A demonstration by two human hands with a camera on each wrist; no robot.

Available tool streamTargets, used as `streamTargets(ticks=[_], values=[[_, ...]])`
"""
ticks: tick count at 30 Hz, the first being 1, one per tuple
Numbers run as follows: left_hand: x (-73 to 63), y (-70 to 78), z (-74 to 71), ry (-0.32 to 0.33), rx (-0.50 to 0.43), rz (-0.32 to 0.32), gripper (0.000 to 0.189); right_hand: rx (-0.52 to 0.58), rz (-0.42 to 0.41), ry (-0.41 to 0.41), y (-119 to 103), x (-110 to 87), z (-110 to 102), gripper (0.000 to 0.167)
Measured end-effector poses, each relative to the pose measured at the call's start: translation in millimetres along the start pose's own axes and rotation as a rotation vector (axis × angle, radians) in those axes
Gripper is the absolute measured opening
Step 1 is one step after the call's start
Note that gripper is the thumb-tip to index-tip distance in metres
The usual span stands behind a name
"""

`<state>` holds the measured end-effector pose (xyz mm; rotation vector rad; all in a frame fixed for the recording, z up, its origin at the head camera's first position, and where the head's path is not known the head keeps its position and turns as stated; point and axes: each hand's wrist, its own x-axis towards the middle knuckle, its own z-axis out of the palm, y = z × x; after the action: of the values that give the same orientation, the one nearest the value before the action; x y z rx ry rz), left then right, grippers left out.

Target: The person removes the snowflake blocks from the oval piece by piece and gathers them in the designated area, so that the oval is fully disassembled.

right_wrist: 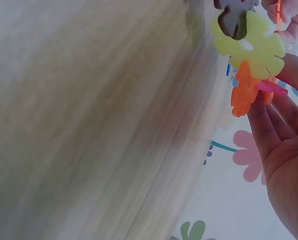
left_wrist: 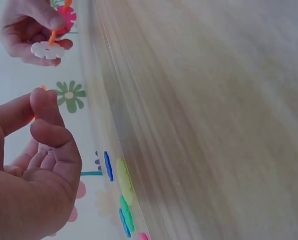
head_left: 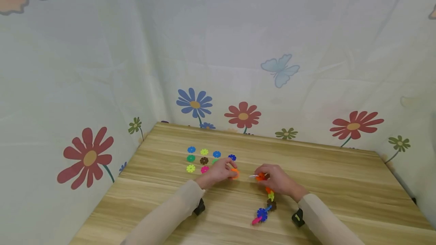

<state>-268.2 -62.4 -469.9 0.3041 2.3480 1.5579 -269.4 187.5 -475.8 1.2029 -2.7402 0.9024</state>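
My left hand [head_left: 218, 171] pinches an orange notched plastic disc [head_left: 235, 173] between thumb and fingertips, above the table. Across a small gap, my right hand [head_left: 280, 180] grips the upper part of a chain of interlocked notched discs. A white disc [left_wrist: 47, 50] forms the chain's end toward my left hand, joined to an orange one. In the right wrist view, a yellow disc [right_wrist: 256, 45], a brown disc [right_wrist: 234, 17] and an orange disc [right_wrist: 245, 92] show by the fingers. The chain hangs toward me, through a dark blue disc [head_left: 262, 214] to a pink disc [head_left: 256, 220].
Several loose notched discs lie in rows left of my hands, among them a green disc [head_left: 190, 158], a brown disc [head_left: 204, 160] and a yellow disc [head_left: 190, 168]. The wooden table [head_left: 340, 184] backs onto a flower-print cloth [head_left: 218, 48].
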Motion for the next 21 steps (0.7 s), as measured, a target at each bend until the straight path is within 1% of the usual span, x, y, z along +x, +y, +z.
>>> streamTargets(ticks=[2, 6, 9, 13, 18, 21], values=[[0.7, -0.4, -2.2, 0.000, 0.004, 0.009, 0.018, -0.006, 0.004, -0.005, 1, -0.4, 0, 0.020], [1.5, -1.0, -6.5, 0.005, 0.033, 0.004, 0.020, -0.009, 0.010, -0.010, 1, -0.7, 0, 0.020], [3.0, -2.9, -10.1, 0.001, 0.078, -0.003, 0.026, -0.002, 0.017, -0.011, 1, -0.9, 0, 0.021], [5.8, -4.2, -15.4, 0.009, 0.173, 0.020, 0.033, 0.002, 0.014, -0.013, 0, -0.5, 0, 0.021], [12.8, -3.6, -17.1, 0.039, 0.255, 0.014, 0.031, 0.006, 0.011, -0.020, 0, -0.2, 0, 0.021], [16.9, -4.0, -16.5, 0.045, 0.313, 0.038, 0.029, 0.007, 0.017, -0.024, 0, 0.0, 1, 0.021]])
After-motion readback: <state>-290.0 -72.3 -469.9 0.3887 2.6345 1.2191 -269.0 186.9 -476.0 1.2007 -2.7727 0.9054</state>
